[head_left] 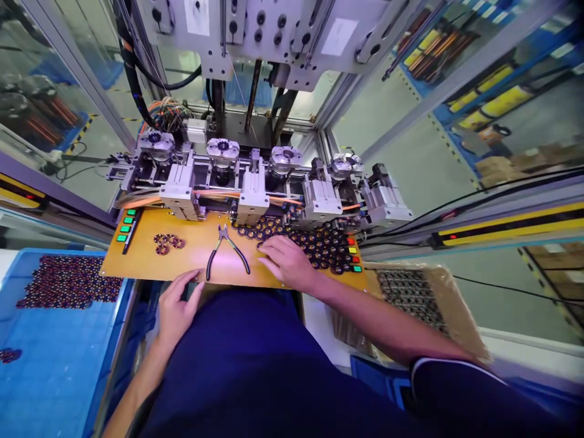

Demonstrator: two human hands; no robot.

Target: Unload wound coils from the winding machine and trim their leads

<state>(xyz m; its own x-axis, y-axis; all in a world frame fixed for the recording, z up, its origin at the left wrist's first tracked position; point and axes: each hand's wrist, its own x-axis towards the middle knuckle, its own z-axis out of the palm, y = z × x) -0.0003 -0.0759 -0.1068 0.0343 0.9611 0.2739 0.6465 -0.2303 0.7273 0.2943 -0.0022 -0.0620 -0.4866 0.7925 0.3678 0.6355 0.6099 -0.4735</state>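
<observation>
— What's the right hand (285, 261) doing over there?

— It lies palm down on the yellow work board (150, 258), fingers spread flat over the near edge of that heap of dark ring cores (314, 243). The fingertips touch the rings at the left side of the heap. It isn't pinching anything I can make out; the hand looks open and flat.

— And the left hand (176, 307)?

— It rests at the board's near edge, fingers loosely curled over the lip, gripping nothing.

— Those cutters between the hands, how do they lie?

— The pliers (224, 249) lie flat on the board, just left of the right hand and apart from it. Their long axis runs away from the person: the jaws point toward the machine, and the two black handles splay open toward the person's body.

— Anything else on the board?

— A small cluster of rings (168, 242) sits to the left, well apart from the big heap. Behind the board stands a row of round fixture heads (222, 149). A blue tray (55, 340) to the left holds more rings, and a cardboard-lined box (410, 292) of them sits to the right.
</observation>
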